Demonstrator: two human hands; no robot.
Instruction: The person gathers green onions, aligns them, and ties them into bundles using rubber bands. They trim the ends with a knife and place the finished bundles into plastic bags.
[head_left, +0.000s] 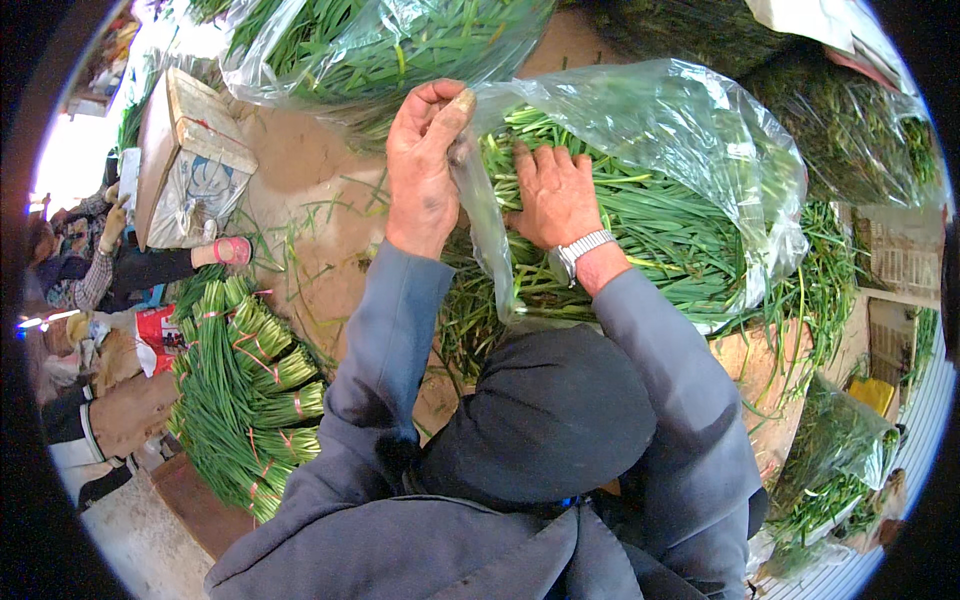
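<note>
A clear plastic bag (675, 112) lies open in front of me, filled with long green leafy stalks (660, 217) that look like garlic chives. The bag's edge is pinched between thumb and fingers of my left hand (431, 161), raised at the bag's mouth. Inside the mouth, my right hand (559, 191) presses palm down on the pale stalk ends, fingers spread, a metal-banded wristwatch (583, 251) on its wrist. The fingertips of the right hand rest on the stalks without visibly gripping them.
Bundles of green stalks tied with pink bands (255, 375) are piled at left. Beyond them are a worn box (195, 165) and another person's gloved hand (114, 225) and pink shoe (232, 250). Another filled bag (390, 52) lies ahead; plastic crates (900, 247) stand at right.
</note>
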